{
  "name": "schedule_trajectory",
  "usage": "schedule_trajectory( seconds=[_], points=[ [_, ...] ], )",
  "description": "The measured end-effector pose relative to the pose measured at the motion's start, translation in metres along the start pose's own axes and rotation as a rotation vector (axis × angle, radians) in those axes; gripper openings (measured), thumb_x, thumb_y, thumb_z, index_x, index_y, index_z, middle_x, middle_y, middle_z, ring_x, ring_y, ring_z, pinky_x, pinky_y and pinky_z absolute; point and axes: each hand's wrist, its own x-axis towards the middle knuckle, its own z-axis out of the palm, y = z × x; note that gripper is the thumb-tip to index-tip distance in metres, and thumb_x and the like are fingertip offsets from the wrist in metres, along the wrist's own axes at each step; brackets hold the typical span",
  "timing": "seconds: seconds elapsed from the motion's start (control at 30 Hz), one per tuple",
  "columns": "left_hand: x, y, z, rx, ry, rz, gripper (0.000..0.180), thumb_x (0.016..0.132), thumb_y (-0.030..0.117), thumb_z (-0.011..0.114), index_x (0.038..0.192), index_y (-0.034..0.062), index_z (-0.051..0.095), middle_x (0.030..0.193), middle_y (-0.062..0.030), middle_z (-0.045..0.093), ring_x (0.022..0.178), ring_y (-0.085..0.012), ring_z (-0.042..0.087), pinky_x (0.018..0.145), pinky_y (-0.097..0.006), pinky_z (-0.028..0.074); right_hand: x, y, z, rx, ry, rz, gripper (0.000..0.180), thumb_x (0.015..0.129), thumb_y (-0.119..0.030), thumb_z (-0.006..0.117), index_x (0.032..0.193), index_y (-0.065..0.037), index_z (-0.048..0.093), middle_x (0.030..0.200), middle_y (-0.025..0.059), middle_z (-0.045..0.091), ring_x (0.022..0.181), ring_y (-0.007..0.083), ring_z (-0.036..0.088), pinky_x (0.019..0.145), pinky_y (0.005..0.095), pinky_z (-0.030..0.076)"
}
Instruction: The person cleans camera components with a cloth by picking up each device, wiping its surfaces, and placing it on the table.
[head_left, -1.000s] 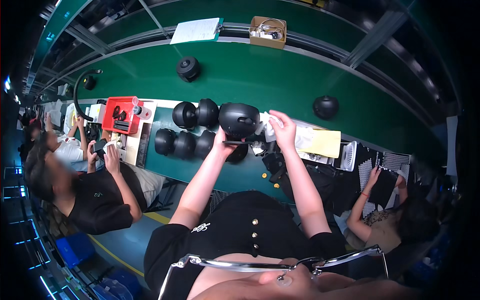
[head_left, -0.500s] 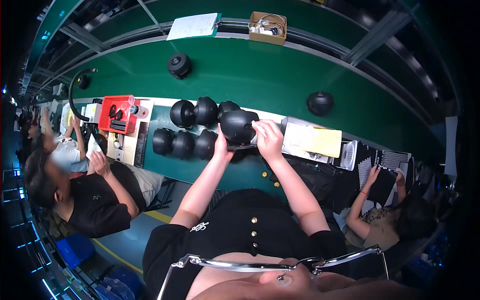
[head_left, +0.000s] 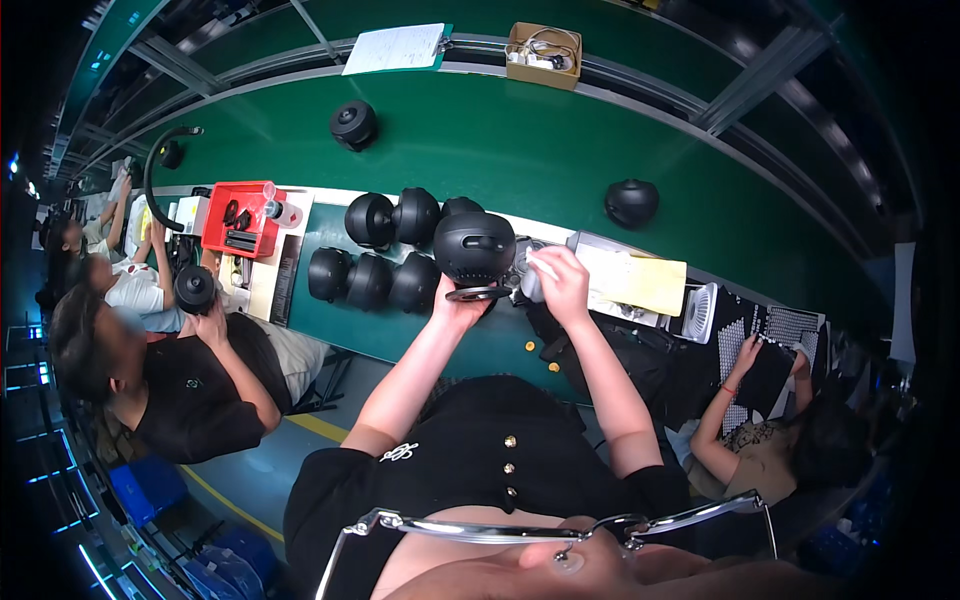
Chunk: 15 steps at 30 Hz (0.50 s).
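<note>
A glossy black rounded device, with a slot in its front, small holes below and a flat round base, rests in my left hand. My left fingers are closed around its lower part, partly hidden behind it. My right hand is just right of the device, apart from it, pinching a crumpled white cloth. Left of the held device, several similar black devices stand in two rows on the dark green work mat.
Beyond the mat runs a green belt carrying black devices. A red bin stands left; a tray with yellow paper lies right. Yellow round bits lie near me. A co-worker at left holds a black device; another works at right.
The device in my left hand has turned, showing its slot. My right hand has drawn away from it to the right with the cloth. The left co-worker now holds up a black device.
</note>
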Motion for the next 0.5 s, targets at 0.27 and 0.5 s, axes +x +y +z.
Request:
schedule_trajectory(
  seconds=[0.27,0.5],
  points=[
    [-0.029,-0.017,0.068,0.061,0.060,0.047,0.087,0.084,0.082,0.034,0.135,0.0139,0.054,0.133,-0.0080,0.057,0.122,-0.0236,0.057,0.102,-0.040,0.050,0.004,-0.015,0.003,0.190,0.279,0.297,0.017,0.086,-0.001,0.070,0.102,0.004,0.067,0.099,0.0096,0.069,0.096,0.0149,0.064,0.089,0.0300,0.049],
    [0.006,-0.021,0.017,-0.127,-0.145,-0.073,0.059,0.093,0.061,0.052,0.128,0.0138,0.057,0.129,-0.0065,0.059,0.120,-0.0225,0.057,0.103,-0.041,0.048,0.010,-0.037,0.048,-0.202,-0.074,-0.581,0.017,0.072,-0.006,0.068,0.088,-0.006,0.070,0.088,0.0089,0.067,0.080,0.0253,0.066,0.070,0.0356,0.052]
  ],
)
